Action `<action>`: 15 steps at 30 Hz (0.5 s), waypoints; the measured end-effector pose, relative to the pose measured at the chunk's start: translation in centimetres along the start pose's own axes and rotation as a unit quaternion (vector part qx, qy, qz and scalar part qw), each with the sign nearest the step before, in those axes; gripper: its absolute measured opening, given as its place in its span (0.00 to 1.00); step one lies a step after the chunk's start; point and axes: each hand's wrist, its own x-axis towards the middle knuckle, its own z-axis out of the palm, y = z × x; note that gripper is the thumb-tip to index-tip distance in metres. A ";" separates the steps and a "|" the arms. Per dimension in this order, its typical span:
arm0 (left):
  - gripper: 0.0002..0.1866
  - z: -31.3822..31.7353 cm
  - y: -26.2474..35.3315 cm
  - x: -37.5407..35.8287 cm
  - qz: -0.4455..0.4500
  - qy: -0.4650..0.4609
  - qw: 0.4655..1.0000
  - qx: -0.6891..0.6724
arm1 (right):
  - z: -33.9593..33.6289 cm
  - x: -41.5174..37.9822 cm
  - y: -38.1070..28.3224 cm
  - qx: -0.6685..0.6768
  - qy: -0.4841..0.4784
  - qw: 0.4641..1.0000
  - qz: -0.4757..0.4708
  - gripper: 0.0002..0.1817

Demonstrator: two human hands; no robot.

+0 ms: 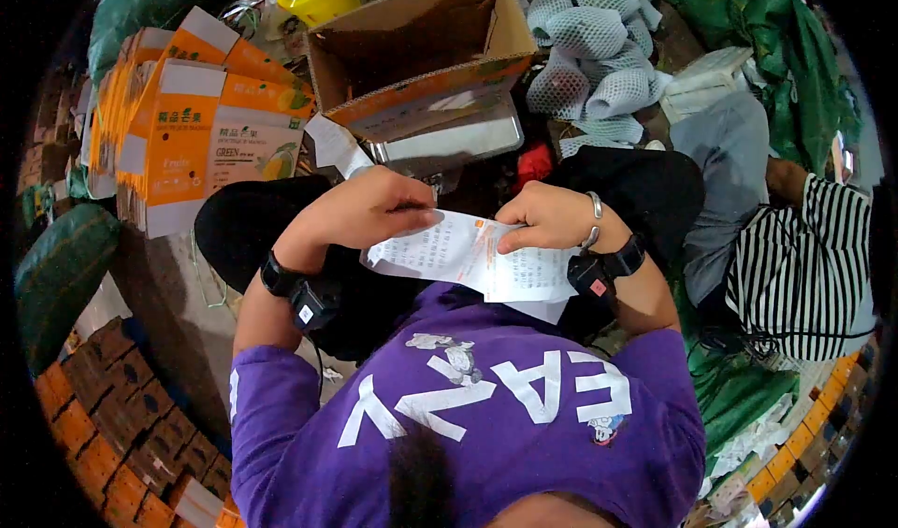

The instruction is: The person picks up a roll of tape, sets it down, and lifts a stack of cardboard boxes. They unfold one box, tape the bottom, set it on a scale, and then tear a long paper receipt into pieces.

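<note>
A strip of white printed labels (440, 247) is stretched between my hands above my lap. Its left part is pinched by the closed fingers of my left hand (374, 208). On the right, my right hand (547, 217) grips the strip with the thumb lying across its printed face. Small lines of text and an orange mark show on the paper; the text is too small to read. The strip bends downward at its lower right end. Another piece of white printed paper (339, 146) sticks out just beyond my left hand; whether it joins the strip cannot be seen.
An open cardboard box (421, 107) stands on a pale scale-like base (496, 133) ahead. Flattened orange fruit cartons (187, 126) are stacked left. White foam net sleeves (599, 51) lie right of the box, a yellow tape roll (318, 0) behind it. Another person's striped garment (800, 266) is at right.
</note>
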 end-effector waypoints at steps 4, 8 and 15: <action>0.08 -0.3 -0.1 -0.4 -0.018 -0.004 1.000 -0.001 | 0.8 -0.1 0.3 0.036 0.033 0.999 0.008 0.14; 0.08 0.5 -1.4 -0.7 0.034 0.004 0.999 -0.038 | 2.9 -0.5 1.2 -0.003 0.056 0.998 -0.018 0.16; 0.06 -2.0 -2.9 -3.6 -0.126 0.098 0.977 -0.140 | 4.7 -5.3 3.2 0.048 0.251 0.967 -0.003 0.10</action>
